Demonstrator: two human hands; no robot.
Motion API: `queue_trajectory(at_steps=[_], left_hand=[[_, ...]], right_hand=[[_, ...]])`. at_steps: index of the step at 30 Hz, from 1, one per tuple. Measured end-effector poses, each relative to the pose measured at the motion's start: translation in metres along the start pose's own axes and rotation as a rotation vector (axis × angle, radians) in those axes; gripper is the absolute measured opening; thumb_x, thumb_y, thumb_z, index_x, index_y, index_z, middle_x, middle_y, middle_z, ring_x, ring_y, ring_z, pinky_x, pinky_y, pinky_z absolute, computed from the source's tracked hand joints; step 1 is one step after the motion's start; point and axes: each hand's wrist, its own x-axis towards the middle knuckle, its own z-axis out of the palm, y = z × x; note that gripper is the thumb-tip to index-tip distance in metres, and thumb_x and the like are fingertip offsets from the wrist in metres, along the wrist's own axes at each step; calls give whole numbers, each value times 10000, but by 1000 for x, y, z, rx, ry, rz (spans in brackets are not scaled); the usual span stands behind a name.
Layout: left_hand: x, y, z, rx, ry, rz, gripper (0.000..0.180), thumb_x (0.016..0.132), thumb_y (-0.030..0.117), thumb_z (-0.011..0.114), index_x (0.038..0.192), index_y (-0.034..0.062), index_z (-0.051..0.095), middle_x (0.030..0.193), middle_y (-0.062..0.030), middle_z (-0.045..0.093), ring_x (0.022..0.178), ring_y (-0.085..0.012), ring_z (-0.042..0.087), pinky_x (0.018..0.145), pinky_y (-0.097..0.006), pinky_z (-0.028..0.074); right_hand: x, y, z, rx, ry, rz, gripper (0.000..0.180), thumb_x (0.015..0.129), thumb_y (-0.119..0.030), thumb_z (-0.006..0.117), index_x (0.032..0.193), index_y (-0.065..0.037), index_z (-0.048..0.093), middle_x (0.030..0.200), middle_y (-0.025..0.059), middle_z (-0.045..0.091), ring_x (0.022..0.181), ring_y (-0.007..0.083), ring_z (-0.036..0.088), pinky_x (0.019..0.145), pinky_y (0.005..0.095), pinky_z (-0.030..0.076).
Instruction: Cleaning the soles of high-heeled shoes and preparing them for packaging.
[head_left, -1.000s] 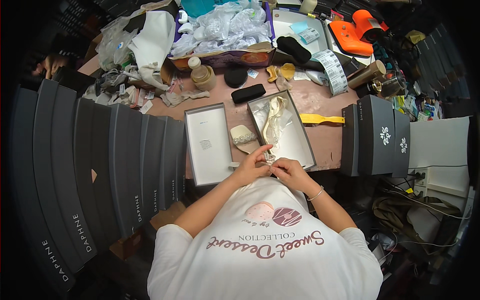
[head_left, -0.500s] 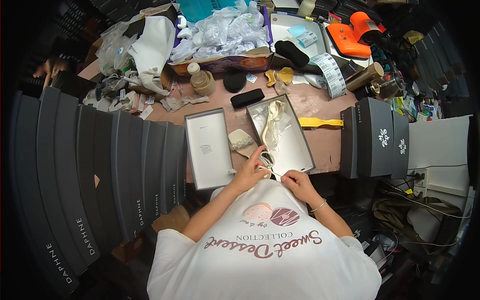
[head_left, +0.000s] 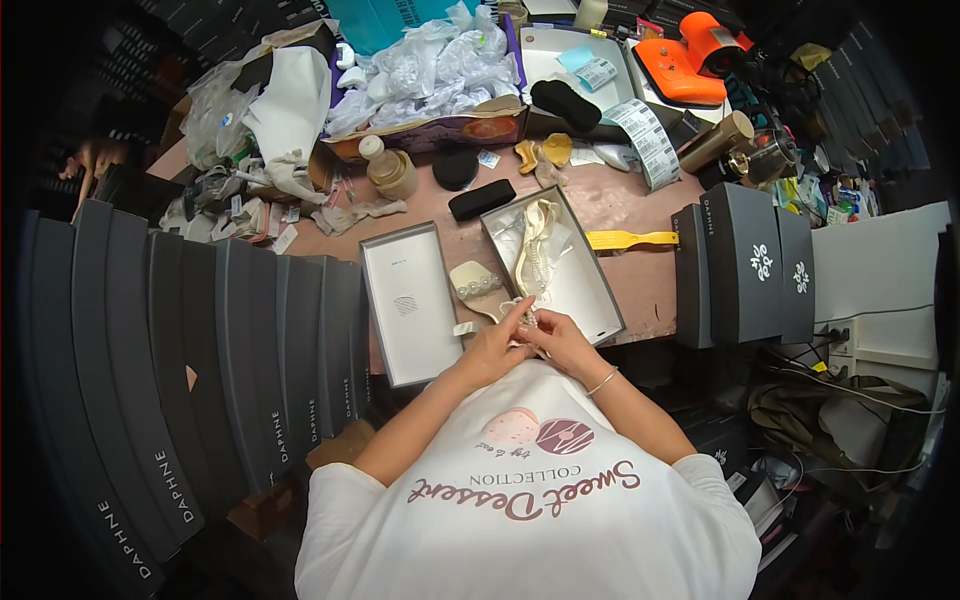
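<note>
A cream sandal (head_left: 474,284) with a jewelled toe band points away from me at the table's near side. Its pearl-trimmed ankle strap (head_left: 527,311) runs back into my fingers. My left hand (head_left: 492,349) grips the strap from the left, index finger stretched along it. From the right, my right hand (head_left: 562,342) pinches the same strap, and the two hands meet. The fingers hide the strap's end and heel part. Just beyond, the other cream sandal (head_left: 540,235) lies on clear wrapping in a grey shoebox (head_left: 590,308).
Left of the sandal lies the box lid (head_left: 415,340), inside up. A yellow shoehorn-like tool (head_left: 632,239), a black brush-like block (head_left: 481,200) and a bottle (head_left: 390,175) lie beyond. Stacked shoeboxes (head_left: 300,340) wall the left; more boxes (head_left: 745,265) stand right.
My right hand has moved left and closed in against my left hand at the strap. The strap end that stretched between them is now bunched under the fingers. The view has shifted slightly.
</note>
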Motion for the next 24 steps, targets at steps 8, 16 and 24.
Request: queue_trajectory(at_steps=[8,16,24], left_hand=[[-6,-27,-2,-510,138,-233,657,817,16,654,1396,60,347,870,-53,629,790,-103,585,732,-241,467],[2,-30,-4,-588,-14,-338,393,840,16,658,1209,-24,528,926,-22,622,827,-70,587,745,-199,480],[0,-34,-3,-898,111,-345,261,926,128,588,1150,-2,559,960,-33,644,851,-79,604,724,-220,492]], right_hand=[[-7,11,-9,530,13,-180,162,918,-152,611,1000,-13,623,983,62,631,862,116,598,763,248,483],[30,-21,-11,-185,-8,-109,308,915,-173,605,1132,43,570,840,44,632,734,105,602,651,248,503],[13,1,-22,-223,-109,-175,421,886,-170,643,1229,47,534,855,100,641,773,135,597,707,255,490]])
